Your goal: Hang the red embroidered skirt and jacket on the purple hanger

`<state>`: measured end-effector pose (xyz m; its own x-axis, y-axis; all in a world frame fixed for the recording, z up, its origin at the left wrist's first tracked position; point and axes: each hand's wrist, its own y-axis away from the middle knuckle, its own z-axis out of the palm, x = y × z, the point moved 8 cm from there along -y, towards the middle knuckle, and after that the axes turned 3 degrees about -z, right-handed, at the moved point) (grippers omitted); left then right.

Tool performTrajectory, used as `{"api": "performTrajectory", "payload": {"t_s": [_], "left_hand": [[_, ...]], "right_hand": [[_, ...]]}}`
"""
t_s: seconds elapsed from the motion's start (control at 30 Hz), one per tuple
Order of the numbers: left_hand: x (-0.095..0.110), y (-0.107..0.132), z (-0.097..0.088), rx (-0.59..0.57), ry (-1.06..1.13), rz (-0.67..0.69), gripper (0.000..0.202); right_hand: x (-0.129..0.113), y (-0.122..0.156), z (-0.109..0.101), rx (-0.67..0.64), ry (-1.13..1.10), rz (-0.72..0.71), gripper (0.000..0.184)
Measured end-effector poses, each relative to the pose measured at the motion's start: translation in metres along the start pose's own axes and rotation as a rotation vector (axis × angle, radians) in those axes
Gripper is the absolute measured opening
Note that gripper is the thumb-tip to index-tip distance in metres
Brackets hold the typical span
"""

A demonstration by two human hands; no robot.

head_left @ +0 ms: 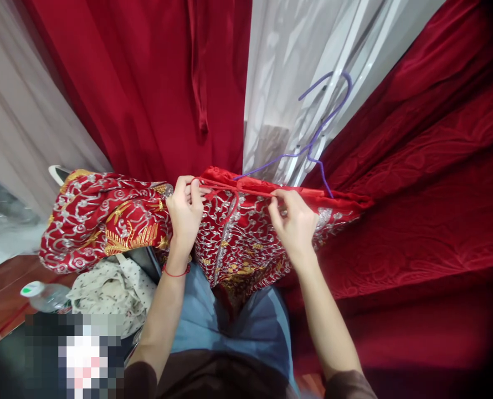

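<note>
A dark red garment (pixel 255 238) with silver and gold embroidery lies across my lap, its bright red waistband uppermost. A thin red cord (pixel 246 189) runs along that band between my hands. My left hand (pixel 187 208) is closed with the cord in its fingers, and a red string bracelet circles the wrist. Farther right, my right hand (pixel 294 219) pinches the cord between thumb and finger. Just behind the band stands a purple wire hanger (pixel 313 138), its hook pointing up and its lower ends hidden by the fabric.
Red curtains (pixel 155 83) and white sheer fabric (pixel 271 72) hang ahead. Heavy red patterned cloth (pixel 429 221) fills the right side. To the left are a plastic bottle (pixel 49 296), a dotted cream cloth (pixel 109 293) and an embroidered red bundle (pixel 105 221).
</note>
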<state>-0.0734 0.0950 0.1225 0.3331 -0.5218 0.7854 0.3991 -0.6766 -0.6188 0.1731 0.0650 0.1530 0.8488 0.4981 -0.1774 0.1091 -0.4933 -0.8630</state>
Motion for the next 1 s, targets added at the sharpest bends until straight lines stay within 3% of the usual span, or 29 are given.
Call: {"api": "performTrajectory", "payload": {"t_s": [0.17, 0.27, 0.37, 0.43, 0.53, 0.73, 1.0], "left_hand": [[-0.002, 0.011, 0.001, -0.003, 0.013, 0.032, 0.020], [-0.004, 0.022, 0.013, -0.146, 0.163, -0.009, 0.021], [-0.001, 0.027, 0.022, -0.246, 0.238, -0.015, 0.033], [-0.001, 0.027, 0.025, -0.252, 0.238, -0.017, 0.039], [-0.007, 0.028, 0.029, -0.264, 0.280, -0.061, 0.033], [-0.010, 0.037, 0.028, -0.299, 0.295, -0.087, 0.033], [-0.028, 0.045, 0.016, -0.289, 0.191, -0.137, 0.025]], "right_hand": [[0.012, 0.004, 0.000, 0.007, -0.098, 0.104, 0.010], [0.018, 0.010, 0.019, -0.061, -0.456, 0.259, 0.005], [0.009, 0.014, 0.037, -0.075, -0.816, 0.329, 0.021], [-0.002, 0.014, 0.043, -0.062, -0.883, 0.314, 0.041], [-0.018, 0.010, 0.049, -0.109, -0.815, 0.251, 0.051], [-0.041, -0.005, 0.047, -0.072, -0.554, -0.015, 0.022], [-0.036, -0.009, 0.045, -0.068, -0.418, -0.031, 0.021]]}}
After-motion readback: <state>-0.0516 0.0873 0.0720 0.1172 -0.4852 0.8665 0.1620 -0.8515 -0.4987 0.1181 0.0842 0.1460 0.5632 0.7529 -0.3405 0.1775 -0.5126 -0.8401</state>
